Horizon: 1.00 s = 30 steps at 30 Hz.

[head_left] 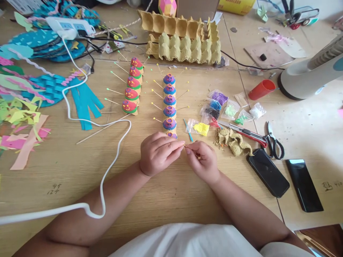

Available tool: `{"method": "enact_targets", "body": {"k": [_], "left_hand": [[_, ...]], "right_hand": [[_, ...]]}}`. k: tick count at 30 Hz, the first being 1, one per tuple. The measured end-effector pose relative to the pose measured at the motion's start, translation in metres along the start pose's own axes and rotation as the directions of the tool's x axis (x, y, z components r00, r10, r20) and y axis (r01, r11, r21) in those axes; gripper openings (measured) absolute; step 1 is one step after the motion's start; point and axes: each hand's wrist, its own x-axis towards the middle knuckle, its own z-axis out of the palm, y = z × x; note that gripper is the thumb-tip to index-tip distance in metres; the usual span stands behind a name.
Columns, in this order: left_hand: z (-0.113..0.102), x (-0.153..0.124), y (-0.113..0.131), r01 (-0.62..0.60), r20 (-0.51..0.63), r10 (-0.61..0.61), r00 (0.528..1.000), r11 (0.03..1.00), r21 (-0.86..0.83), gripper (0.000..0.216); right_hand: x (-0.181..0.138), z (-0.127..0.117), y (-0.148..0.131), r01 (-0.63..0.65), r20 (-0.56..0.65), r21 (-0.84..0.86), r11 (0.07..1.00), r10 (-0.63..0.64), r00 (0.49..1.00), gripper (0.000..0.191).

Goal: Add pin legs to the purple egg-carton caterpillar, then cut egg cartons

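My left hand (158, 151) and my right hand (202, 160) meet fingertip to fingertip over the wooden table (166, 200). Both are closed in a pinch on a thin stick (185, 146) held between them. Just beyond my left hand runs a row of purple and blue painted egg-carton cups (169, 103) with yellow-tipped sticks poking out sideways. Its nearest cup is partly hidden behind my left knuckles. To the left lies a second row of red and green cups (132, 87) with green-tipped sticks.
Egg cartons (184, 41) stand at the back. Small bags of coloured clay (227, 109), a red cup (261, 89), a utility knife (242, 131), scissors (273, 141) and two phones (268, 172) lie to the right. A white cable (107, 171) and foam paper scraps (24, 114) lie left.
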Motion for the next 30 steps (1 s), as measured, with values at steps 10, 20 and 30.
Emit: {"method": "enact_targets", "body": {"k": [10, 20, 30], "left_hand": [[0.0022, -0.0003, -0.0003, 0.067, 0.016, -0.066, 0.998, 0.996, -0.058, 0.015], [0.0014, 0.0006, 0.0003, 0.078, 0.037, -0.075, 0.996, 0.992, -0.1, 0.012], [0.0004, 0.0022, 0.0023, 0.085, 0.061, -0.079, 0.995, 0.991, -0.1, 0.009]], "right_hand": [[-0.0004, 0.0005, -0.0007, 0.027, -0.026, -0.014, 1.0, -0.027, 0.999, 0.007], [0.0001, 0.0007, -0.0007, 0.075, -0.041, -0.074, 0.994, -0.078, 0.996, 0.007], [0.001, 0.001, -0.0019, 0.127, -0.031, -0.096, 0.987, -0.13, 0.991, 0.008]]}}
